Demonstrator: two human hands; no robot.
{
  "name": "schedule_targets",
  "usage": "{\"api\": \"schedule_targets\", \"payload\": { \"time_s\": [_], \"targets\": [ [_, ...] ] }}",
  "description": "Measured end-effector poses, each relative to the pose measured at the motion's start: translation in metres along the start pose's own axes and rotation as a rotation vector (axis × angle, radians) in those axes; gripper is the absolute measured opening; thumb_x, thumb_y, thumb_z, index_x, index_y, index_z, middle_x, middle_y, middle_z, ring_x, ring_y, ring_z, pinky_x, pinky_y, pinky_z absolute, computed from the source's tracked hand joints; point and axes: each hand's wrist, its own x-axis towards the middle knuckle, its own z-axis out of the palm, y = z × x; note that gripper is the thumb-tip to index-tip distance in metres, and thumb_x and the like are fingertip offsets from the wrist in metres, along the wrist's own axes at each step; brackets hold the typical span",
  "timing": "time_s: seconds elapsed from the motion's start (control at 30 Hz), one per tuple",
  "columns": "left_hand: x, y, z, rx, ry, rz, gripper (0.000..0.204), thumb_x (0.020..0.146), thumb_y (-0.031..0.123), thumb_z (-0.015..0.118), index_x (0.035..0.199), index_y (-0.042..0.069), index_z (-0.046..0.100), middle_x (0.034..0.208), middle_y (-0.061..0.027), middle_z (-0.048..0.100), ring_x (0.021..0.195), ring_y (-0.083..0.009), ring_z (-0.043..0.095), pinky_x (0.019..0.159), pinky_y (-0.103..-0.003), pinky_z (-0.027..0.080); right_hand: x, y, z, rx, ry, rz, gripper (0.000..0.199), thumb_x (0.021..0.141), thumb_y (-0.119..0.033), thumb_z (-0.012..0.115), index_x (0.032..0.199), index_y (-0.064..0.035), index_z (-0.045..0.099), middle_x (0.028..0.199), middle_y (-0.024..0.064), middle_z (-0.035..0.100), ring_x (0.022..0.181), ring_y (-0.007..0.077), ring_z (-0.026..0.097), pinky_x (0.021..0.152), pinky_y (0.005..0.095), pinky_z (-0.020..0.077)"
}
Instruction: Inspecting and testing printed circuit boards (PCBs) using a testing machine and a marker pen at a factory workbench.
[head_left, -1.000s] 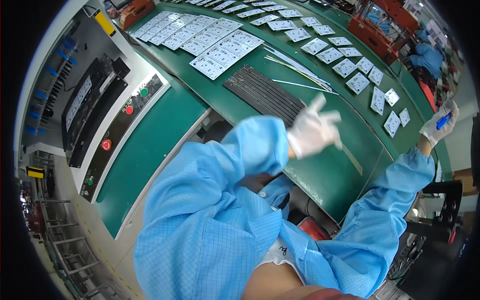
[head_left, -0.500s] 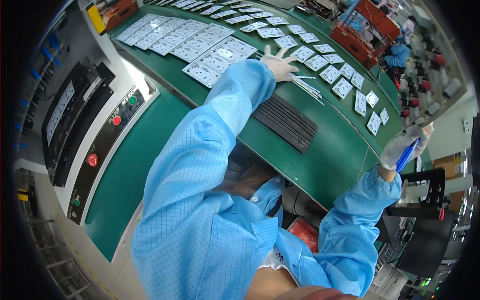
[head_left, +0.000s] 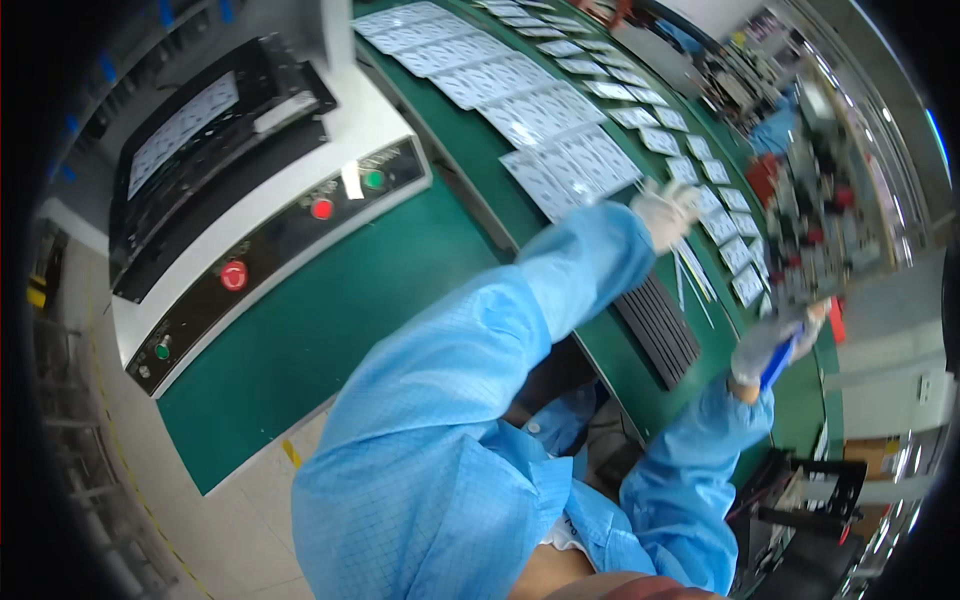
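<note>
Gloved hands over green tabletop (head_left: 420, 300).
Left hand (head_left: 665, 212): fingers spread open, at white panel sheet (head_left: 575, 170) edge. Right hand (head_left: 775, 345): fingers closed around blue pen (head_left: 778, 362), above tabletop edge.

small white label strip (head_left: 352, 180) on the machine's control panel at left, yellow tag (head_left: 37, 296) far left edge, no screens or packages
</note>
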Motion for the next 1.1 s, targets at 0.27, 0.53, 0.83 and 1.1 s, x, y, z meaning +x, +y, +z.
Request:
{"api": "schedule_targets", "payload": {
  "time_s": [0.27, 0.53, 0.83, 1.1],
  "targets": [
    [-0.187, -0.005, -0.188, -0.55, 0.426, -0.137, 0.07, 0.063, -0.017, 0.043, 0.126, 0.012, 0.045, 0.141, -0.0271, 0.015, 0.128, -0.0417, 0.027, 0.106, -0.041, 0.028, -0.059, -0.014, 0.04, -0.572, 0.251, -0.375, 0.039, 0.097, -0.034, 0.033, 0.111, -0.0005, 0.047, 0.117, 0.0172, 0.05, 0.104, 0.0282, 0.052, 0.085, 0.0354, 0.0468],
    [-0.391, -0.187, -0.38, 0.716, 0.391, -1.032, 0.042, 0.086, 0.047, 0.044, 0.12, 0.023, 0.054, 0.133, -0.0148, 0.041, 0.122, -0.0423, 0.035, 0.094, -0.049, 0.039, -0.089, 0.005, 0.136, -0.008, 0.128, 0.061, 0.039, 0.095, -0.032, 0.038, 0.117, -0.0015, 0.047, 0.117, 0.0145, 0.051, 0.092, 0.0222, 0.055, 0.073, 0.0313, 0.0485],
    [-0.445, -0.294, -0.412, 0.797, 0.057, -0.762, 0.042, 0.087, 0.028, 0.052, 0.127, 0.018, 0.044, 0.126, -0.0096, 0.048, 0.103, -0.0359, 0.052, 0.085, -0.045, 0.045, -0.098, 0.034, 0.149, -0.114, 0.051, -0.103, 0.053, 0.097, -0.036, 0.026, 0.127, 0.006, 0.037, 0.128, 0.0202, 0.044, 0.112, 0.0259, 0.05, 0.091, 0.0317, 0.0417],
    [-0.436, -0.203, -0.387, 1.271, 0.535, -0.595, 0.025, 0.078, 0.007, 0.054, 0.102, 0.015, 0.058, 0.096, -0.0082, 0.065, 0.076, -0.0176, 0.064, 0.059, -0.03, 0.048, -0.1, 0.006, 0.193, 0.085, -0.13, 0.283, 0.028, 0.09, -0.004, 0.044, 0.116, 0.0045, 0.051, 0.106, 0.0153, 0.053, 0.087, 0.0162, 0.051, 0.073, 0.0244, 0.0427]
  ]
}}
